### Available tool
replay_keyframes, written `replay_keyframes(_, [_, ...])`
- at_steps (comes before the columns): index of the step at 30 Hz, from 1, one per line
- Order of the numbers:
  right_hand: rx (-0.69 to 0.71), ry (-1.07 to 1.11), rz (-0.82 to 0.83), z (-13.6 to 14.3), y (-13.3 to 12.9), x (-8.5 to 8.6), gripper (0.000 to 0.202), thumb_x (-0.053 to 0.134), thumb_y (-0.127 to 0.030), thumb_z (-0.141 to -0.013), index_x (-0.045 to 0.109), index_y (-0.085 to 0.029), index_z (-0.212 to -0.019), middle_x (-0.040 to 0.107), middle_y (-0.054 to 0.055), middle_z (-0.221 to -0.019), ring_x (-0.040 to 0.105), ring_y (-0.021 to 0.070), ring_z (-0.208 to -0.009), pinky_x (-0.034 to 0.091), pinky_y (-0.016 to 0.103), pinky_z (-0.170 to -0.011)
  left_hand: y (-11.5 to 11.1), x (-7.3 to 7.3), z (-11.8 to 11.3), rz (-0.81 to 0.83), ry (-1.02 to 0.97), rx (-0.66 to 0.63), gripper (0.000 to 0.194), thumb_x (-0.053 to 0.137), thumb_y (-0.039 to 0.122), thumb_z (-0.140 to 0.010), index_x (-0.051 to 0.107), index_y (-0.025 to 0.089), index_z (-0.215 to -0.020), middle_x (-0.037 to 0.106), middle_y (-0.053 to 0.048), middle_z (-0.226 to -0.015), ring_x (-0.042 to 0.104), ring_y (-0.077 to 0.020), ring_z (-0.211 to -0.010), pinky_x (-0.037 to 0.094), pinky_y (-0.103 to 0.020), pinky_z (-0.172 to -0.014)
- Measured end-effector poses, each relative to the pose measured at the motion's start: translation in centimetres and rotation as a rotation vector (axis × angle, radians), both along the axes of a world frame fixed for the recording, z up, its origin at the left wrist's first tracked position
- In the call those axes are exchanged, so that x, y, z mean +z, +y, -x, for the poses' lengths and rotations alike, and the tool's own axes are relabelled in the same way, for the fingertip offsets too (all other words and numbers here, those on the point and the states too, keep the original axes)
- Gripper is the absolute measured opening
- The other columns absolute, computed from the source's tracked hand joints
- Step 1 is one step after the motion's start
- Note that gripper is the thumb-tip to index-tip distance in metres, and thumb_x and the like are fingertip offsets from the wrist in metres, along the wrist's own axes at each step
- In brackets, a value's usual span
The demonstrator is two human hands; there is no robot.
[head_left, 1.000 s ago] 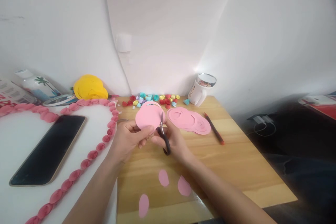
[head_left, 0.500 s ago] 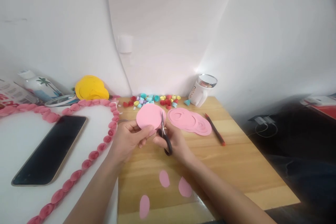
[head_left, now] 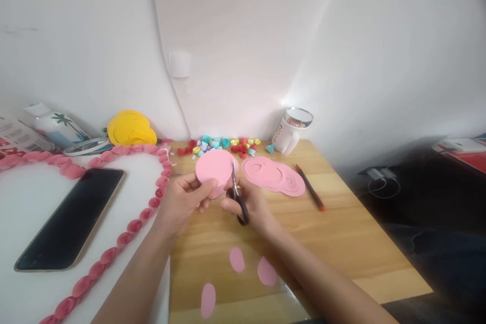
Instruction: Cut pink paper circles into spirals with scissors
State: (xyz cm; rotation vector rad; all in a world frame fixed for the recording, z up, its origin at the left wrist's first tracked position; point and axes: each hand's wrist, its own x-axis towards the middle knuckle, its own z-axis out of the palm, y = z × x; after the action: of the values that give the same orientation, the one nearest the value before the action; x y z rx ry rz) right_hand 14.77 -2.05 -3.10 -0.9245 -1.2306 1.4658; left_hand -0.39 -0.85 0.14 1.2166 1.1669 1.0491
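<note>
Between thumb and fingers, my left hand [head_left: 187, 197] pinches a round piece of pink paper [head_left: 214, 166] by its lower left edge. My right hand [head_left: 253, 203] is closed on black-handled scissors [head_left: 239, 197], thumb and fingers at the loops. Their blades point up and lie at the right edge of the paper. Just to the right, several overlapping pink paper discs with spiral cuts [head_left: 264, 172] rest on the wooden table. Three small pink paper pieces [head_left: 237, 259] lie nearer to me, below my hands.
A dark pen with red ends [head_left: 310, 187] and a white mug [head_left: 290, 131] stand right. Small coloured paper rolls [head_left: 224, 144] line the wall. Left, a phone [head_left: 72, 220] lies on a white board edged with pink paper flowers [head_left: 109, 254]. Behind are yellow paper [head_left: 131, 127] and a bottle [head_left: 56, 124].
The pink paper has turned slightly in my left hand against the scissors, and more of its lower edge shows. The whole view has shifted a little.
</note>
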Motion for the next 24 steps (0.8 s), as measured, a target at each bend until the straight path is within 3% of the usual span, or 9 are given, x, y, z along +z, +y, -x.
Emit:
replay_keyframes(5, [0.01,-0.012,0.002,0.32,-0.15,-0.3,0.046,0.075,-0.046,-0.055,0.046,-0.018,-0.078,0.043,-0.006,-0.056,0.037,0.0075,-0.048,0.029,0.02,-0.044,0.01,0.16,-0.4,0.038,-0.041,-0.027,0.021,0.063,0.033,-0.071,0.056,0.015,-0.062,0.055,0.003,-0.049,0.044,-0.0065,-0.038,0.033,-0.02,-0.038])
replay_keyframes(15, [0.02,-0.027,-0.019,0.0,-0.05,-0.21,0.052,0.077,-0.043,-0.056,0.046,-0.018,-0.09,0.05,-0.002,-0.068,0.045,0.011,-0.06,0.036,0.023,-0.054,-0.26,0.07,-0.06,-0.008,0.19,-0.023,0.027,0.064,0.031,-0.069,0.053,0.014,-0.052,0.047,0.005,-0.04,0.039,-0.0044,-0.038,0.03,-0.018,-0.04])
replay_keyframes(24, [0.03,-0.029,-0.063,-0.1,0.01,0.01,0.049,0.076,-0.042,-0.057,0.045,-0.016,-0.085,0.04,-0.006,-0.059,0.038,0.0076,-0.051,0.028,0.02,-0.046,-0.03,-0.06,-0.04,-0.004,0.168,-0.023,0.021,0.063,0.032,-0.07,0.057,0.015,-0.058,0.047,0.006,-0.041,0.038,-0.0048,-0.039,0.03,-0.018,-0.04])
